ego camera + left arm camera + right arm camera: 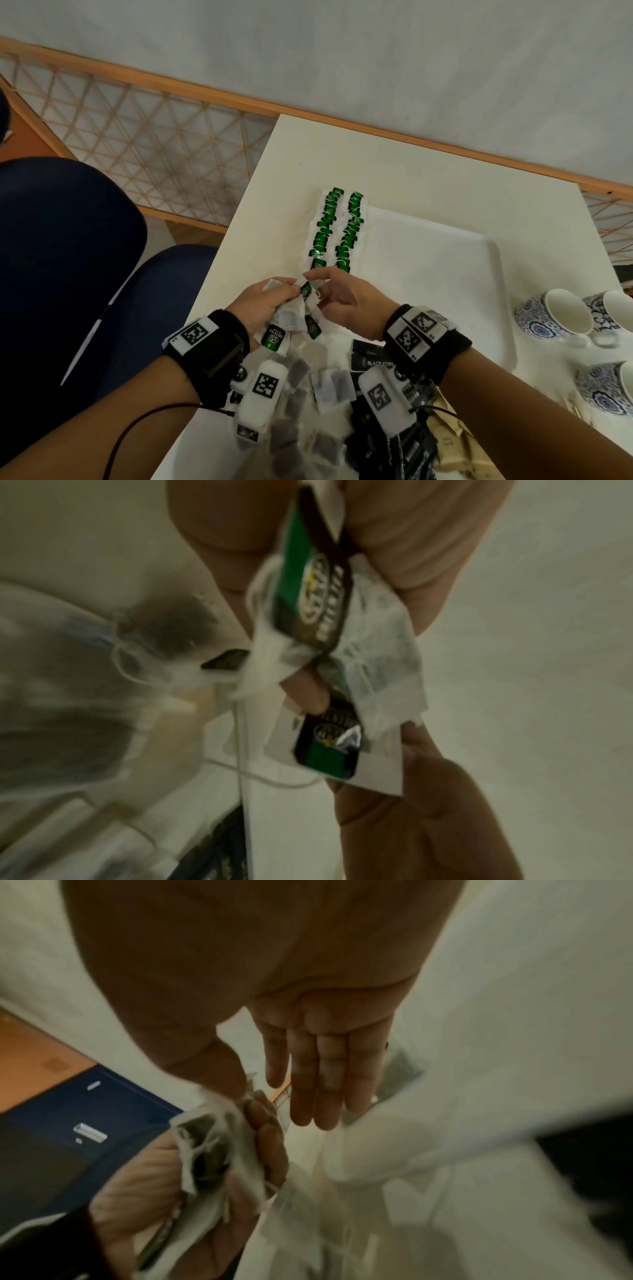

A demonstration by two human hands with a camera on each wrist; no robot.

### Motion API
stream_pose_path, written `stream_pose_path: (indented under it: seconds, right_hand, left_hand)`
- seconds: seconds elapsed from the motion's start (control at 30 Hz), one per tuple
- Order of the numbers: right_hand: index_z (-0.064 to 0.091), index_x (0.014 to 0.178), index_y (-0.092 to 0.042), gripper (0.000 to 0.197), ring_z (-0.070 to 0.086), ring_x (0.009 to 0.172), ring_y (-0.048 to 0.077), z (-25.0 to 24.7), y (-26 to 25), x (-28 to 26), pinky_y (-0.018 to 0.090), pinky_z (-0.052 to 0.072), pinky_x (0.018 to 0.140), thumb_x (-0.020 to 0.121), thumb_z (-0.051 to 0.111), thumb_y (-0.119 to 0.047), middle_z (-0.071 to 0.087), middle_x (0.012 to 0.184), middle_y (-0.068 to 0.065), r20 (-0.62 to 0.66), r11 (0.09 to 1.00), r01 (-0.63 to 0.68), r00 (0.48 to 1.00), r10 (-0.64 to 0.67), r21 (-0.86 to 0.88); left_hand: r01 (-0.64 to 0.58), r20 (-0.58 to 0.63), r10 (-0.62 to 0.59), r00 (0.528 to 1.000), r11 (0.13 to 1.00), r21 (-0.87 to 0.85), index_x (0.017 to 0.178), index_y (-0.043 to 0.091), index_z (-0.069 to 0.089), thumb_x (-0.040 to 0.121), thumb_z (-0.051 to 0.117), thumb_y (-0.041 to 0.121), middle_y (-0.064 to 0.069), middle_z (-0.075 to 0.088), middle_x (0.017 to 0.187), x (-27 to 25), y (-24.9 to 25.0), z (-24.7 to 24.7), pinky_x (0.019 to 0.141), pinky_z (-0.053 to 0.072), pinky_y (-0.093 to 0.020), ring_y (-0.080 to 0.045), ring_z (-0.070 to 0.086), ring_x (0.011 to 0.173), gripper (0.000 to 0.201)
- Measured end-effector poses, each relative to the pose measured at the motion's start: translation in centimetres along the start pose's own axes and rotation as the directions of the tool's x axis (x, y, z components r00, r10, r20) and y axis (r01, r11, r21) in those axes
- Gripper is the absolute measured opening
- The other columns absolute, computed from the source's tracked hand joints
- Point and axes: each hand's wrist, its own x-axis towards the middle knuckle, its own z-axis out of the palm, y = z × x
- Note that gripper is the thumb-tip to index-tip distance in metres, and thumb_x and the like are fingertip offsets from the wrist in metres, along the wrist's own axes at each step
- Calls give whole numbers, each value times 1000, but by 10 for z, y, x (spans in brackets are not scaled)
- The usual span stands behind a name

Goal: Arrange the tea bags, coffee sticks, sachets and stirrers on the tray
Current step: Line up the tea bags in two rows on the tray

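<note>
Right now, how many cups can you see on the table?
3, all at the table's right edge beside the tray: one cup lying on its side, a second just right of it, a third nearer the person. More may sit out of frame.

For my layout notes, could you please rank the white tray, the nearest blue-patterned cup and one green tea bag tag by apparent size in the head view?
1. White tray: largest by far.
2. Blue-patterned cup: mid-sized, though cut off by the frame edge.
3. Green tea bag tag, among the bags that the left hand holds: smallest.
</note>
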Motion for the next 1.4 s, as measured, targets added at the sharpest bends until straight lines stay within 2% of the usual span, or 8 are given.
stream_pose_path:
  seconds: [0.07, 0.2, 0.4, 0.6, 0.73, 0.83, 1.23, 1.4]
  right_hand:
    - [50, 118, -34, 49, 58, 82, 15, 4, 0, -4, 35, 51, 80, 71, 49, -21, 61, 90, -6, -60, 999, -12, 998, 14, 47]
    - [47, 121, -27, 53, 61, 73, 11, 8, 2, -8, 31, 51, 77, 76, 76, -30, 66, 81, -7, -113, 996, -45, 993, 36, -79]
    - [66, 79, -30, 10, 54, 60, 6, -7, 1, -3, 24, 48, 65, 79, 72, -22, 63, 66, -9, -332, 980, -107, 942, 45, -170]
    - [72, 104, -25, 28, 62, 79, 11, -20, -5, 4, 12, 50, 71, 90, 55, -8, 67, 98, -6, -355, 940, -91, 934, -34, -329]
    - [71, 105, -23, 34, 58, 78, -1, -23, -9, 12, -3, 39, 66, 86, 57, 1, 65, 92, -6, -340, 930, -61, 938, -70, -361]
    - [71, 103, -23, 32, 58, 75, -10, -20, -12, 18, -1, 42, 67, 85, 59, 0, 69, 93, -3, -285, 946, -27, 956, -69, -323]
    - [68, 98, -25, 26, 58, 72, 6, -16, -9, 56, 4, 43, 61, 87, 56, -5, 64, 80, -6, -296, 931, -65, 954, -47, -358]
    - [67, 98, -26, 23, 60, 77, 17, -17, -11, 56, 25, 49, 71, 86, 58, -9, 65, 83, 0, -296, 906, -71, 953, -61, -417]
  left_hand:
    - [-11, -3, 11, 1000, 1000, 0, 82, 9, 64, 93, 53, 4, -13, 67, 70, -3, -1, -2, 46, 53, -28, -21, 65, 53, 16]
    - [-23, -40, 22, 999, 1000, -20, 84, 10, 65, 93, 54, 6, -12, 66, 69, -5, -1, -2, 42, 51, -26, -20, 63, 48, 14]
    - [4, -90, 3, 996, 997, 78, 86, 12, 65, 87, 63, 8, -12, 68, 76, -2, -3, -10, 53, 53, -31, -22, 64, 60, 5]
    - [-5, -122, 24, 992, 989, 147, 83, 12, 66, 85, 65, 6, -12, 67, 78, -1, -4, -22, 72, 51, -37, -25, 62, 69, 7]
    - [-26, -143, 45, 989, 991, 132, 80, 12, 66, 85, 62, 3, -12, 67, 76, 0, -2, -31, 72, 49, -37, -24, 61, 68, 11]
    - [-38, -156, 54, 986, 994, 104, 81, 11, 67, 85, 61, 1, -12, 68, 76, 3, -2, -36, 71, 50, -36, -24, 62, 68, 13]
    - [-26, -130, 33, 991, 998, 56, 92, 10, 67, 86, 56, -3, -11, 69, 79, 12, 0, -35, 63, 54, -32, -21, 64, 69, 18]
    - [-6, -88, 11, 996, 998, 64, 94, 11, 68, 86, 55, -2, -11, 70, 82, 15, 0, -32, 65, 54, -37, -24, 64, 72, 20]
